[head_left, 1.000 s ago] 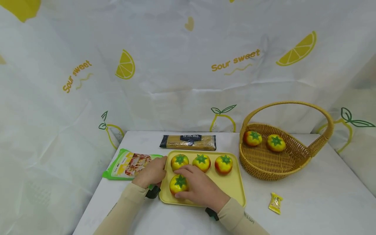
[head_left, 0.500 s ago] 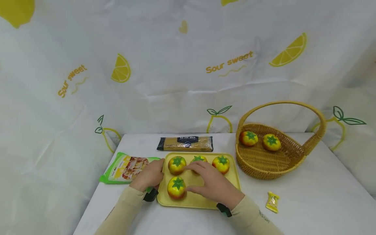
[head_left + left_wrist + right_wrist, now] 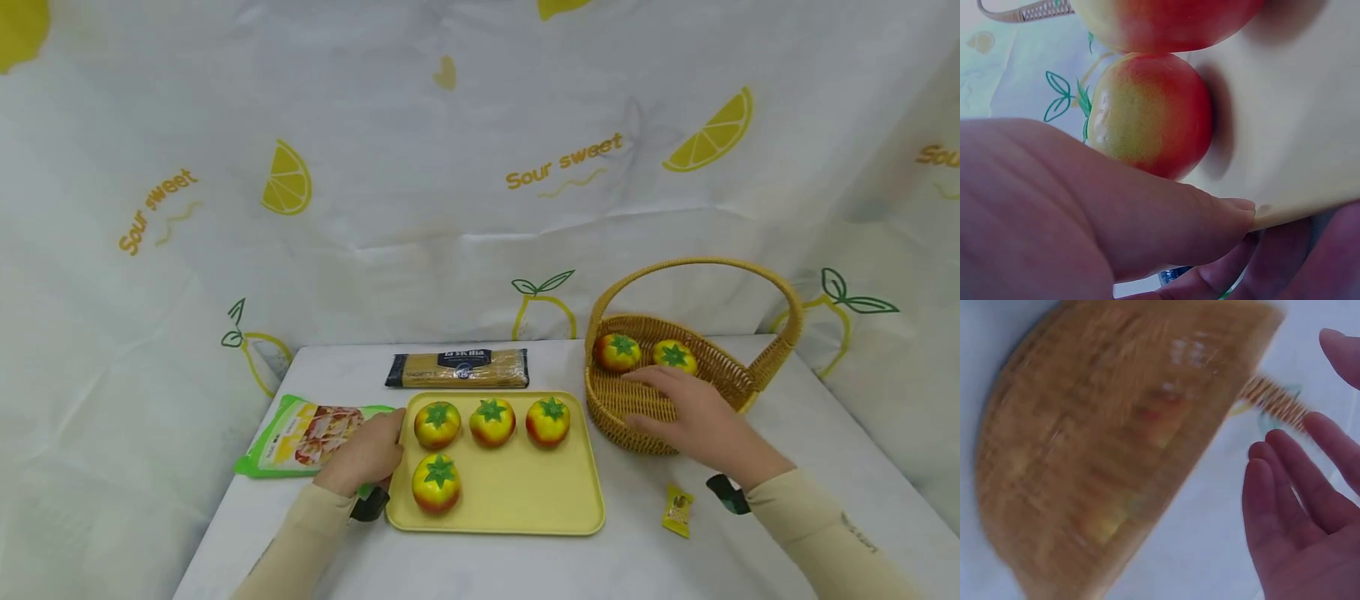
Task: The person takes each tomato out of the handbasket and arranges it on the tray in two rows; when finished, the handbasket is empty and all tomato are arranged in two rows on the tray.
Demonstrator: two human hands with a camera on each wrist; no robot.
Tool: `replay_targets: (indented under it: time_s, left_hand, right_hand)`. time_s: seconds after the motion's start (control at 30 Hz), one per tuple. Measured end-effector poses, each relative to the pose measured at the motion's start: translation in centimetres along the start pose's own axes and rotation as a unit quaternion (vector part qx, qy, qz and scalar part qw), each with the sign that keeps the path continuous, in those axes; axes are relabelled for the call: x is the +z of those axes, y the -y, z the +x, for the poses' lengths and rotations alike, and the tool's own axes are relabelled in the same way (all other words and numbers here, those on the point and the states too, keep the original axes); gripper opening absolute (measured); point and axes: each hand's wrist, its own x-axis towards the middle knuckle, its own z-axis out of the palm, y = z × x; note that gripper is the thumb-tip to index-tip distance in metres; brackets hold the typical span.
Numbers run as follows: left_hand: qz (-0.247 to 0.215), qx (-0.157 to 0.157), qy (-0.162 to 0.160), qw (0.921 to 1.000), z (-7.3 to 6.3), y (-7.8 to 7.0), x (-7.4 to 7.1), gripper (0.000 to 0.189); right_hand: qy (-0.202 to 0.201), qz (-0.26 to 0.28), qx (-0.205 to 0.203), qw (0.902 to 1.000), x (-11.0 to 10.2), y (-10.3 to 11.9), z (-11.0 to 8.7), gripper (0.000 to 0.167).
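My left hand point(image 3: 367, 452) grips the left rim of a yellow tray point(image 3: 525, 500). In the left wrist view its thumb point(image 3: 1210, 219) lies on the rim and the fingers curl below. Four is avoided here: several red-and-yellow tomatoes with green leafy tops stand on the tray, three along the back and one tomato point(image 3: 437, 483) at front left. My right hand point(image 3: 697, 417) hovers over the front of a wicker basket point(image 3: 622, 429), fingers spread and holding nothing. Inside the basket sit two more tomatoes, one tomato point(image 3: 617, 352) at left and another tomato point(image 3: 675, 357) partly behind the hand.
Behind the tray lies a spaghetti pack point(image 3: 457, 369). A green-and-white food packet point(image 3: 315, 435) is left of the tray, partly behind my left hand. A small yellow wrapped sweet point(image 3: 677, 511) lies in front of the basket, whose tall handle point(image 3: 697, 262) arches upward.
My right hand has left the front tomato on the tray and moved right to the basket, with nothing in it. My left hand stays on the tray's rim. The head view has shifted slightly right.
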Motion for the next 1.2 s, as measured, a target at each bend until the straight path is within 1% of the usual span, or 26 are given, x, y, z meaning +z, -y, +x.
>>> replay_targets:
  time_s: [0.03, 0.13, 0.2, 0.27, 0.3, 0.37, 0.43, 0.5, 0.53, 0.67, 0.7, 0.8, 0.9, 0.97, 1.2]
  left_hand:
    - [-0.002, 0.003, 0.001, 1.0, 0.0, 0.0, 0.0, 0.052]
    - [-0.019, -0.006, 0.01, 0.9997, 0.0, -0.1, 0.1, 0.054]
    - [-0.002, -0.004, 0.004, 1.0, -0.1, -0.1, 0.1, 0.056]
    - [-0.014, -0.01, 0.008, 0.9998, -0.3, 0.0, 0.0, 0.057]
    - [-0.006, -0.009, 0.004, 0.9999, -0.4, 0.1, 0.0, 0.058]
    - [-0.003, -0.004, 0.001, 1.0, -0.5, 0.2, 0.0, 0.057]
    - [-0.022, -0.006, 0.005, 0.9997, -0.6, 0.3, 0.2, 0.056]
    - [-0.022, -0.003, 0.002, 0.9997, -0.7, 0.3, 0.2, 0.056]
    - [-0.032, -0.005, 0.004, 0.9995, -0.6, 0.3, 0.3, 0.056]
    - [-0.004, -0.003, -0.007, 1.0, -0.5, 0.0, 0.2, 0.058]
    - [-0.005, -0.006, -0.007, 0.9999, -0.4, -0.1, 0.2, 0.06]
    - [0.011, -0.01, -0.009, 0.9998, -0.4, -0.1, 0.2, 0.06]
    - [0.021, -0.008, -0.014, 0.9996, -0.4, -0.2, 0.2, 0.06]
    - [0.039, -0.001, -0.022, 0.999, -0.4, -0.2, 0.2, 0.06]
    - [0.049, 0.008, -0.026, 0.9984, -0.3, -0.2, 0.0, 0.059]
  right_hand:
    - [-0.002, -0.002, 0.008, 1.0, -0.4, -1.1, -0.2, 0.052]
    - [-0.003, -0.007, 0.029, 0.9995, -1.3, -4.1, -0.3, 0.055]
    - [0.001, -0.01, 0.045, 0.9989, -1.5, -5.9, -0.2, 0.057]
    - [0.01, -0.01, 0.061, 0.9981, -1.5, -7.3, 0.3, 0.061]
    - [0.014, -0.011, 0.067, 0.9976, -1.4, -8.0, 0.5, 0.063]
    - [0.021, -0.013, 0.076, 0.9968, -1.3, -9.0, 0.8, 0.066]
    - [0.026, -0.013, 0.081, 0.9963, -1.2, -9.8, 1.1, 0.069]
    - [0.03, -0.011, 0.086, 0.9958, -1.0, -10.3, 1.4, 0.07]
    - [0.031, -0.009, 0.088, 0.9956, -0.9, -10.4, 1.6, 0.07]
    - [0.043, 0.0, 0.099, 0.9941, -0.5, -11.1, 2.4, 0.073]
    - [0.045, 0.0, 0.101, 0.9939, -0.4, -11.3, 2.5, 0.074]
    - [0.054, -0.002, 0.107, 0.9928, -0.1, -11.6, 2.7, 0.076]
    - [0.061, -0.005, 0.113, 0.9918, 0.0, -11.7, 3.0, 0.077]
    - [0.065, -0.005, 0.115, 0.9912, 0.0, -11.7, 3.2, 0.077]
    - [0.071, -0.001, 0.112, 0.9911, 0.2, -11.8, 3.7, 0.076]
